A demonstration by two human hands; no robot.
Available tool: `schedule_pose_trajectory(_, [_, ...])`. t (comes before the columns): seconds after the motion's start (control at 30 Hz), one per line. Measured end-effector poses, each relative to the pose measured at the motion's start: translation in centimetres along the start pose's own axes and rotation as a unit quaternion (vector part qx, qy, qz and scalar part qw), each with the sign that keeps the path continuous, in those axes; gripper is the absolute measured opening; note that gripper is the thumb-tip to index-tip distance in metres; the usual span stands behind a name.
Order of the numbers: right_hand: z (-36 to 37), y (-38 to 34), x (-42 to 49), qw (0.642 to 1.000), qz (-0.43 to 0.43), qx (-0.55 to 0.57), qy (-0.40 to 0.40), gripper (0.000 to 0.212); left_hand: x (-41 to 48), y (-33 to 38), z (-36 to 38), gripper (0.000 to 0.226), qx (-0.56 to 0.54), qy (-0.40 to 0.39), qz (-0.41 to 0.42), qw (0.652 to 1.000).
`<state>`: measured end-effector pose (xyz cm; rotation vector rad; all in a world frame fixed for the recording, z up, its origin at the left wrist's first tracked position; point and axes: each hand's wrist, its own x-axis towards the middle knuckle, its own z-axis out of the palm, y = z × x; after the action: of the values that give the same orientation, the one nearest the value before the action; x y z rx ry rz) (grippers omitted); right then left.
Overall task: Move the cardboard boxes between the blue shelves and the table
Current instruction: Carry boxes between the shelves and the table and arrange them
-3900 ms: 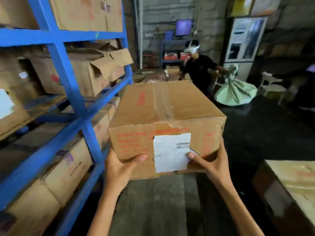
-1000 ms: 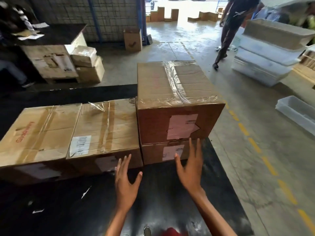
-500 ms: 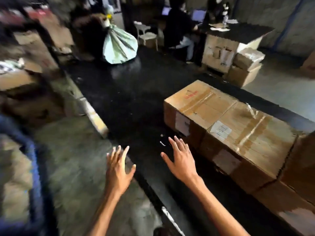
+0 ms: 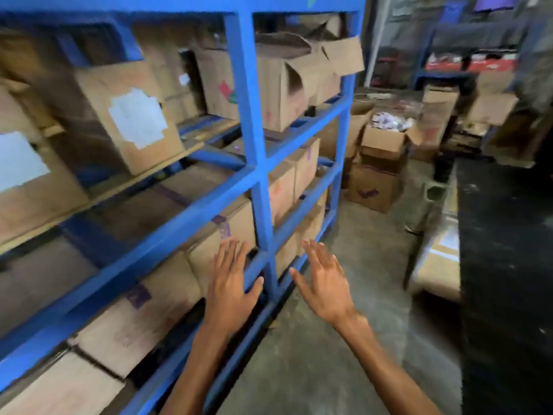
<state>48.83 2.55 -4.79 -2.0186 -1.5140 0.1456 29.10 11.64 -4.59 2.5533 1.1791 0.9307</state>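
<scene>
1. Hand state: the left hand [image 4: 232, 283] and the right hand [image 4: 324, 283] are held out ahead of the body, backs up. The fingers [image 4: 227, 253] are straight, spread and released. Neither hand carries anything.
2. Hand position: the left hand hovers in front of the purple-taped box [image 4: 223, 232] on a lower tier; contact cannot be confirmed. The right hand sits just right of the blue upright [image 4: 260, 211]. The gap between the hands suits taking a box by two opposite sides.
3. Task items: the cardboard boxes [image 4: 287, 187] stand on the blue shelves [image 4: 248, 115], filling several tiers.
4. Orientation: the labelled box [image 4: 131, 115] turns its white label toward the aisle, probably so it can be read without pulling the box out.
5. Exception: the open-flap box [image 4: 287, 85] on a higher tier stands with its flaps raised. Its contents are not visible.
6. Destination: the bench [image 4: 502, 265], a dark surface at the right edge, faces the shelves across the concrete floor [image 4: 314, 369]. This layout likely keeps each carry short.
7. Judged step: the reach for a box on the shelves. No box is gripped yet.
</scene>
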Motion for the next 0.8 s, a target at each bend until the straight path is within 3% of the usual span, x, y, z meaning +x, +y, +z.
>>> schedule_pose_trajectory(0.2, [5.8,-10.7,7.1,0.981,-0.178,0.033,-0.068,0.069,-1.8,-7.1,-8.2,0.084,0.094,0.088,-0.113,0.985])
schedule_pose_trajectory(0.4, [8.9,-20.6,11.5,0.947,-0.288,0.067,-0.125,0.070,-2.6,-12.2,-14.2,0.084,0.081,0.175,-0.228,0.954])
schedule_pose_trajectory(0.6, [12.1,-29.7,16.6,0.919,-0.322,0.128,-0.190,0.091,-1.7,-18.2,-20.0,0.081,0.021,0.300,-0.319,0.898])
schedule_pose_trajectory(0.73, [13.0,-36.0,20.1,0.911,-0.288,0.164,-0.246,0.075,0.6,-22.4,-24.2,0.068,-0.007,0.374,-0.328,0.868])
schedule_pose_trajectory(0.8, [14.1,-38.8,22.3,0.909,-0.279,0.184,-0.250,0.079,2.0,-24.7,-25.7,0.056,0.001,0.407,-0.313,0.858])
